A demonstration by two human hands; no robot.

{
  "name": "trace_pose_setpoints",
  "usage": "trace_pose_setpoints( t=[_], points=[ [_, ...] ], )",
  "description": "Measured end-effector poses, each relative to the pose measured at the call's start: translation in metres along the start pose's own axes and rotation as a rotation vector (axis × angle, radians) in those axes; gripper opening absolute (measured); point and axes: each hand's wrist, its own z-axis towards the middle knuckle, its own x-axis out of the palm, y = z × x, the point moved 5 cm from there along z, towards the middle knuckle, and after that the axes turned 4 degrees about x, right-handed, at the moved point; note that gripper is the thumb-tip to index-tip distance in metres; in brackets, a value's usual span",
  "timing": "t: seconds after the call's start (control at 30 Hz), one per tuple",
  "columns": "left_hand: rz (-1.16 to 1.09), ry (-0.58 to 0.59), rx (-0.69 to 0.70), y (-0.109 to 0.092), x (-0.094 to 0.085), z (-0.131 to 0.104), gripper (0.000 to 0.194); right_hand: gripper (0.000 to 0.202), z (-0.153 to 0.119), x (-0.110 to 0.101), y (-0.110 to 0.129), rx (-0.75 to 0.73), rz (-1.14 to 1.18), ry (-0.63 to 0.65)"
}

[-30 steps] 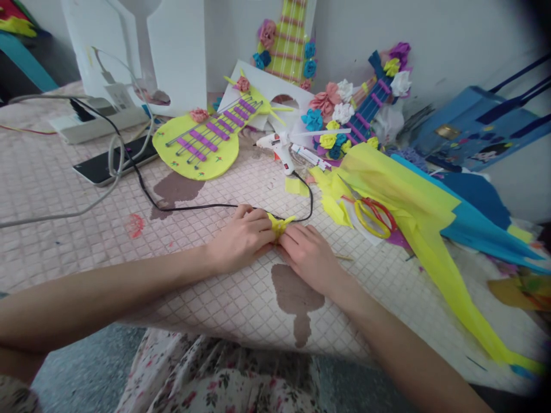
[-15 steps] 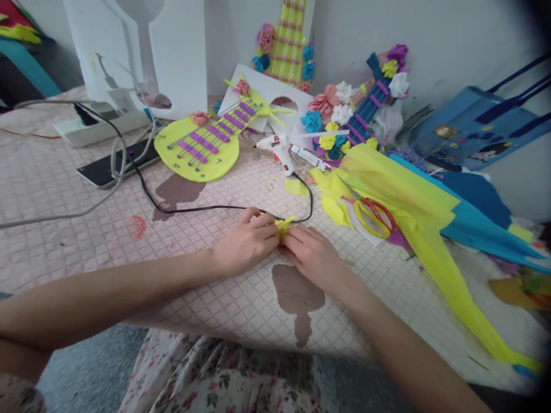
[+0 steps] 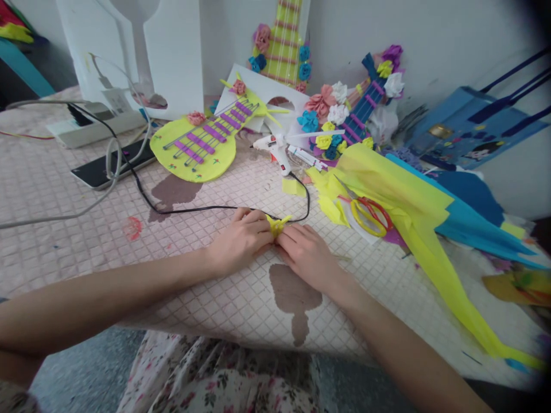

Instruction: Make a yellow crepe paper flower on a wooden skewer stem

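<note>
Between my fingers, just above the quilted tablecloth, is a small crumpled piece of yellow crepe paper [image 3: 278, 225], shaped somewhat like a flower. My left hand [image 3: 241, 240] pinches its left side with the fingers curled. On the opposite side my right hand [image 3: 306, 252] closes its fingertips on the same paper. Both hands hide part of it. Beyond them lies a white hot glue gun [image 3: 275, 150], and its black cord [image 3: 206, 207] passes just behind my hands. A yellow paper square [image 3: 294, 187] rests near the glue gun.
Scissors [image 3: 371, 218] with red and yellow handles lie right, beside yellow crepe paper sheets [image 3: 396, 183]. Further back are a yellow paper guitar [image 3: 198, 146], a flower-trimmed blue guitar [image 3: 361, 115] and a blue bag [image 3: 477, 126]. A power strip [image 3: 94, 129] and phone [image 3: 112, 166] are left.
My hands stay together on the yellow paper, with slight finger movement; a little more of the paper shows between them. The whole view has shifted slightly.
</note>
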Motion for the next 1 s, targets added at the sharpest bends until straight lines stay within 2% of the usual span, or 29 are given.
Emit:
trace_pose_setpoints(
  t=[0.13,0.47,0.8,1.0],
  points=[
    [0.019,0.009,-0.007,0.0,-0.001,0.0,0.021,0.013,0.001,0.001,-0.002,0.018,0.034,0.011],
    [0.163,-0.002,0.119,-0.01,0.001,0.001,0.024,0.016,-0.002,-0.001,-0.005,0.015,0.106,-0.013],
    [0.043,-0.003,0.041,-0.005,-0.002,0.002,0.025,0.016,-0.001,-0.001,0.0,-0.002,-0.004,-0.007],
    [-0.037,-0.005,-0.031,0.001,-0.002,0.0,0.018,0.016,0.001,-0.001,-0.001,0.004,0.045,-0.002]
  ],
)
